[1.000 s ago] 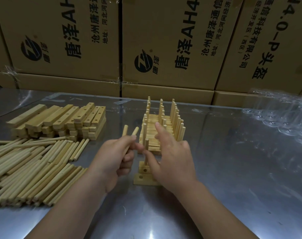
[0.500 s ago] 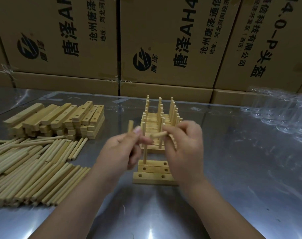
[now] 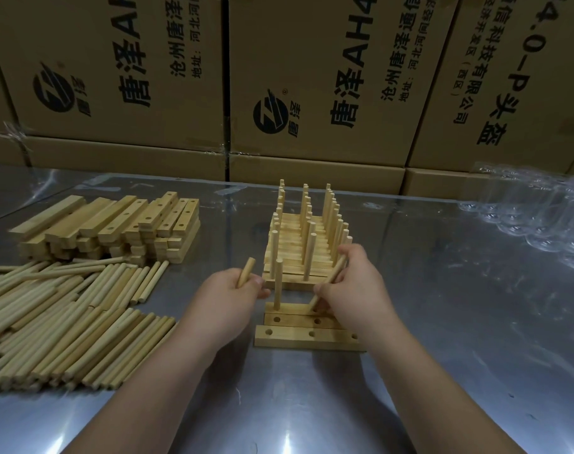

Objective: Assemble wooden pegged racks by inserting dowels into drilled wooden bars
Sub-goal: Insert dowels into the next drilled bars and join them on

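The right hand (image 3: 354,283) pinches a tilted dowel (image 3: 332,276), aiming its tip at the middle hole of the back bar (image 3: 292,310), while the left hand (image 3: 226,293) grips a spare (image 3: 246,271), ready.

Dim, warm-toned shot. Light comes from overhead: small bright glare streaks on the metal table (image 3: 442,322) at bottom centre, pale sheen at upper left. Soft shadows, lower centre. Wide-angle bend at edges, so the cardboard boxes (image 3: 115,77) lean outward. Centre fairly sharp; clear plastic pack (image 3: 534,217) at right is smeary.
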